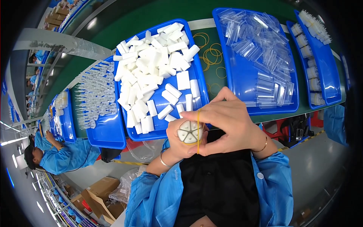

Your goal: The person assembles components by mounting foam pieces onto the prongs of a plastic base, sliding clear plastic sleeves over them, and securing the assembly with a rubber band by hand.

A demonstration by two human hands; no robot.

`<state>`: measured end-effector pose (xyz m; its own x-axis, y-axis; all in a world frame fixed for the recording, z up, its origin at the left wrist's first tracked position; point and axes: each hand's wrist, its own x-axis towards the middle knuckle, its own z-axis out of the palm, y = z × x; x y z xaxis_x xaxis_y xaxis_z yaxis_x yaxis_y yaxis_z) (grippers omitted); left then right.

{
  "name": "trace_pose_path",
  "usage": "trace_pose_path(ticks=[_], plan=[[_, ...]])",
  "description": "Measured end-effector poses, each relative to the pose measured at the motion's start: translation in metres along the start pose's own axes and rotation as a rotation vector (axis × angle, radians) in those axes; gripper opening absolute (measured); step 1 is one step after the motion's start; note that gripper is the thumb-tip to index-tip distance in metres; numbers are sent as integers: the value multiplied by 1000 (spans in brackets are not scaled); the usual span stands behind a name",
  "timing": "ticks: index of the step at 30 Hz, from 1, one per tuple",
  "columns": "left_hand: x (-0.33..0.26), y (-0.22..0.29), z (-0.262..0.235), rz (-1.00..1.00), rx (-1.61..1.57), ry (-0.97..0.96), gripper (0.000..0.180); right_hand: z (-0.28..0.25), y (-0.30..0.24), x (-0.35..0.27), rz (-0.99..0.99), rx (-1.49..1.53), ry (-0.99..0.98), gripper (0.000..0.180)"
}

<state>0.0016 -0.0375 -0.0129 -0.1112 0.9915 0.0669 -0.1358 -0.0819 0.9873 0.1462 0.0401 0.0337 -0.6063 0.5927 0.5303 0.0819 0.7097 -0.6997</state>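
Blue trays (240, 85) beyond white bundle (190, 132)

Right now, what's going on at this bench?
A person is working with bare hands. The left grip holds a round whitish bundle whose end shows five wedge-shaped segments. The right grip, thumb and fingers spread, stretches a yellow band at the bundle; whether it fully circles it, I can't tell. Just beyond, one blue tray holds white pieces, another to its right clear plastic pieces, with loose yellow bands between them.
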Motion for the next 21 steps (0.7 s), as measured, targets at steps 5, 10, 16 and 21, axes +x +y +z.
trace_pose_path(ticks=[5, 10, 16, 21], plan=[[7, 6, 3, 160, 156, -98, 20, 1, -3, -2, -106, -186, -109, 48], [12, 6, 2, 159, 302, -266, 25, -7, -2, 1, -132, -138, -193, 42], [2, -3, -7, 57, 377, -123, 27, -1, 6, -7, 82, 393, 1, 77], [11, -3, 10, 307, 336, -123, 31, 25, 3, -22, 130, 495, 7, 57]])
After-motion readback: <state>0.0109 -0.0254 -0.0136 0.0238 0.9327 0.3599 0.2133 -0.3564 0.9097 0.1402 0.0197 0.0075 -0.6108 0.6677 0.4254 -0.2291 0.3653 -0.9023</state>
